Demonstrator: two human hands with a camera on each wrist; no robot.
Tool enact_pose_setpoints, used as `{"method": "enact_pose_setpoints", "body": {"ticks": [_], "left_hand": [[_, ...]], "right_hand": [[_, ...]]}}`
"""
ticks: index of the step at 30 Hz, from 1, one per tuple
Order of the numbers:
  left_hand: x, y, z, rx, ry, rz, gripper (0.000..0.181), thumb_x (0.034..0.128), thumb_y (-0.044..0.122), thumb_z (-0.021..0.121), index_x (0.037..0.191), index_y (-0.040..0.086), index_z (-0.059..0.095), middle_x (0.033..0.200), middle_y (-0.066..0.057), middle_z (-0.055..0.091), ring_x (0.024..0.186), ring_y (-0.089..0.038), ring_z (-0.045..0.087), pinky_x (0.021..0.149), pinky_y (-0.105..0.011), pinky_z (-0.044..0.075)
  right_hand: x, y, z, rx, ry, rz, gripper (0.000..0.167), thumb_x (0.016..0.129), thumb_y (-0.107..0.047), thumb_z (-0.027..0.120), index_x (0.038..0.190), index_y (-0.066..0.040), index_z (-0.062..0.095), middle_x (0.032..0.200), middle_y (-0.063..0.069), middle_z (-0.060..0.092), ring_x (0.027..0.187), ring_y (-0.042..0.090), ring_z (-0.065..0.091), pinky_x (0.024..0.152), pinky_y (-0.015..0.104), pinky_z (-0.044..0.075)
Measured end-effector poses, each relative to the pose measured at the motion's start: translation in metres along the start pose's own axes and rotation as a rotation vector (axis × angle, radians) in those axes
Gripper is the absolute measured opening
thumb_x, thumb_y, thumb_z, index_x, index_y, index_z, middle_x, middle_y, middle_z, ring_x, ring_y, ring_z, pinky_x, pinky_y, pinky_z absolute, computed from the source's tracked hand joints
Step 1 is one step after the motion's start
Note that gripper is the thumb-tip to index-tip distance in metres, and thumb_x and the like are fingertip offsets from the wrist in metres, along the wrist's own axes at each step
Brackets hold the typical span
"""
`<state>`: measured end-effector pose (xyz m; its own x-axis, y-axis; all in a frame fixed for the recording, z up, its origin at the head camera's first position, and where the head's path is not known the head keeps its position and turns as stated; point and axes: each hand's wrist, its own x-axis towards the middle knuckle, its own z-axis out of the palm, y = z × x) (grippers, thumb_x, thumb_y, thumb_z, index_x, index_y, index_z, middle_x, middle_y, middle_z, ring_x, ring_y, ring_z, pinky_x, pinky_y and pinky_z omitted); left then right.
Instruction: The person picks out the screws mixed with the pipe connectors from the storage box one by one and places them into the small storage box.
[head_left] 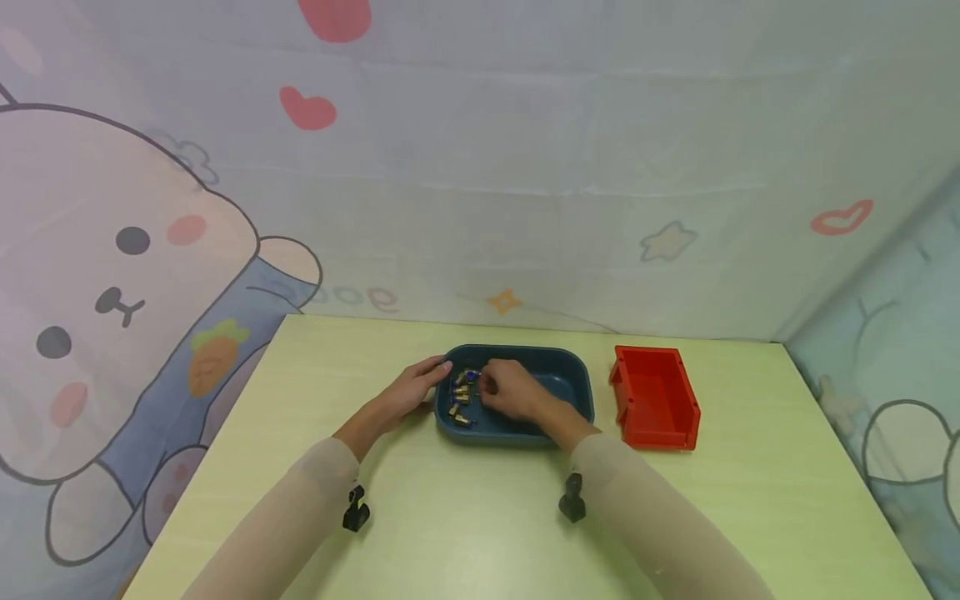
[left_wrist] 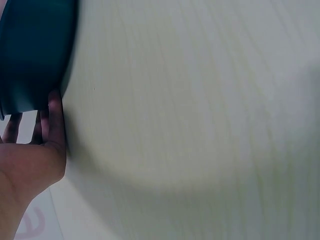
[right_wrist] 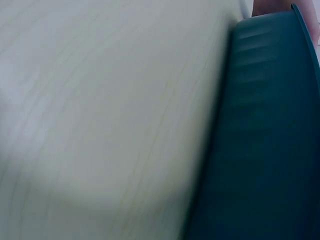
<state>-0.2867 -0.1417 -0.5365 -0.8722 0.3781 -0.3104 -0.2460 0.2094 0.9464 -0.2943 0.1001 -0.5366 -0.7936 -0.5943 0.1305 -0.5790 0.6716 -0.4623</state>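
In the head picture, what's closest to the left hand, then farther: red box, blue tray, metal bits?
1. Blue tray: left hand touches its left end.
2. Metal bits: inside the tray's left side.
3. Red box: right of the tray.

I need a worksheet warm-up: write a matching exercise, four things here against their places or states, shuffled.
1. Left hand
2. Right hand
3. Red bin
4. Small brass-coloured parts

A. Reaching into the blue tray
B. Lying on the tray's floor
C. Holding the tray's left end
D. On the table, right of the tray

Pairs: 1-C, 2-A, 3-D, 4-B
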Motion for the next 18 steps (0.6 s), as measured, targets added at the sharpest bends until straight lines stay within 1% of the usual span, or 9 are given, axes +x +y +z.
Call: {"method": "enact_pose_setpoints", "body": {"ticks": [3,6,13,18], "left_hand": [[0.001,0.000,0.001,0.007,0.010,-0.009,0.068,0.1115,0.049,0.052,0.166,0.012,0.035,0.167,-0.016,0.037,0.155,-0.035,0.033,0.117,-0.056,0.042],[0.001,0.000,0.000,0.017,0.013,-0.010,0.070,0.1110,0.050,0.052,0.166,0.012,0.035,0.167,-0.016,0.037,0.155,-0.035,0.033,0.117,-0.056,0.042],[0.000,0.001,-0.001,0.018,-0.001,-0.004,0.071,0.1114,0.050,0.051,0.167,0.010,0.032,0.168,-0.019,0.035,0.157,-0.039,0.027,0.118,-0.057,0.039],[0.000,0.000,-0.001,0.006,0.001,-0.008,0.070,0.1117,0.048,0.051,0.167,0.010,0.033,0.167,-0.020,0.036,0.158,-0.039,0.026,0.119,-0.058,0.038]], "right_hand": [[-0.003,0.000,-0.004,-0.013,-0.013,-0.004,0.010,0.093,-0.007,0.074,0.086,-0.010,0.067,0.085,0.000,0.059,0.076,0.013,0.055,0.071,0.030,0.050],[-0.005,-0.002,-0.007,-0.011,-0.007,-0.027,0.010,0.093,-0.007,0.073,0.086,-0.010,0.067,0.085,0.000,0.060,0.077,0.013,0.056,0.072,0.030,0.050],[-0.013,-0.005,-0.015,-0.016,0.039,-0.078,0.009,0.092,-0.006,0.073,0.088,-0.011,0.067,0.086,-0.002,0.061,0.078,0.012,0.057,0.072,0.029,0.051],[-0.021,-0.006,-0.022,0.029,0.081,-0.088,0.007,0.093,-0.006,0.074,0.091,-0.011,0.070,0.089,-0.002,0.063,0.079,0.011,0.058,0.073,0.028,0.053]]}}
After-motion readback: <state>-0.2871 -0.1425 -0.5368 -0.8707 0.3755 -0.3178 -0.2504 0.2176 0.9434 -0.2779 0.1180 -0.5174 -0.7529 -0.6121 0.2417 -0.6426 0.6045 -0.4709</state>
